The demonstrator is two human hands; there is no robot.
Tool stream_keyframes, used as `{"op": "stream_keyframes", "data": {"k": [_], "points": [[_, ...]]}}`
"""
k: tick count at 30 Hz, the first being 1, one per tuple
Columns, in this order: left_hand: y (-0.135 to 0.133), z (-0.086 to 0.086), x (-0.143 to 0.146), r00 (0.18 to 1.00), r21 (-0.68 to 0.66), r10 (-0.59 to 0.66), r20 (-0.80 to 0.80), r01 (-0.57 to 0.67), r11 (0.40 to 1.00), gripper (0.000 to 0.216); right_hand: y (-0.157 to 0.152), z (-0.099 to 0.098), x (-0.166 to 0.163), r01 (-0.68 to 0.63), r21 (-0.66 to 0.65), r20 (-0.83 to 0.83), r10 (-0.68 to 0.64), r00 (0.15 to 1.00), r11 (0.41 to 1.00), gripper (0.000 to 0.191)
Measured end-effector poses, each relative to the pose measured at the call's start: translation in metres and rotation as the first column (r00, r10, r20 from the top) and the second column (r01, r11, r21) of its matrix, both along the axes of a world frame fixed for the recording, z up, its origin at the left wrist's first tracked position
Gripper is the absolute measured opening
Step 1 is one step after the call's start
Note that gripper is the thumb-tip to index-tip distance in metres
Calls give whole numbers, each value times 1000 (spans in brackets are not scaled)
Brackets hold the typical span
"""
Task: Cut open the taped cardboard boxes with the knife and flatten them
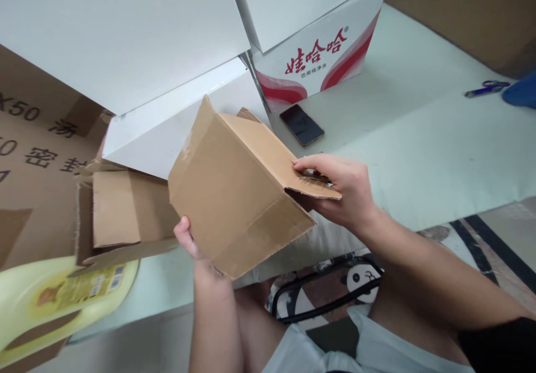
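A brown cardboard box (pixel 234 194) is held tilted in the air in front of me, with its flaps partly folded out. My left hand (pixel 188 239) grips its lower left edge; only the thumb shows, and the other fingers are hidden behind the cardboard. At the box's right end, my right hand (pixel 343 186) pinches a flap between thumb and fingers. Beyond the box, a dark phone (pixel 302 124) lies on the pale tabletop, close to my right hand but not touching it.
White cartons (pixel 167 21) are stacked at the back, beside a red-and-white water carton (pixel 322 46). Another open cardboard box (pixel 121 208) and a yellow jug (pixel 62 300) are at left. Purple-handled scissors (pixel 488 89) lie by a blue object (pixel 521 96) at right.
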State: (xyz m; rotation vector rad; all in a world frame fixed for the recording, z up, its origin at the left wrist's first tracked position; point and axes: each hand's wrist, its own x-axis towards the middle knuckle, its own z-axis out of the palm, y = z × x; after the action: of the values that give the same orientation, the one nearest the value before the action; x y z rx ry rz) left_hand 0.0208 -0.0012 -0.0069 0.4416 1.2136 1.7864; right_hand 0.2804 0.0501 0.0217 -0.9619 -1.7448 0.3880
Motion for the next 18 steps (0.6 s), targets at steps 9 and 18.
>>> {"op": "stream_keyframes", "data": {"k": [9, 18], "points": [[-3, 1, 1, 1000, -25, 25, 8, -25, 999, 54, -2, 0, -1, 29, -4, -19, -29, 999, 1000, 16], [-3, -1, 0, 1000, -34, 20, 13, -20, 999, 55, 0, 0, 1, -16, -22, -46, 15, 999, 1000, 16]]}}
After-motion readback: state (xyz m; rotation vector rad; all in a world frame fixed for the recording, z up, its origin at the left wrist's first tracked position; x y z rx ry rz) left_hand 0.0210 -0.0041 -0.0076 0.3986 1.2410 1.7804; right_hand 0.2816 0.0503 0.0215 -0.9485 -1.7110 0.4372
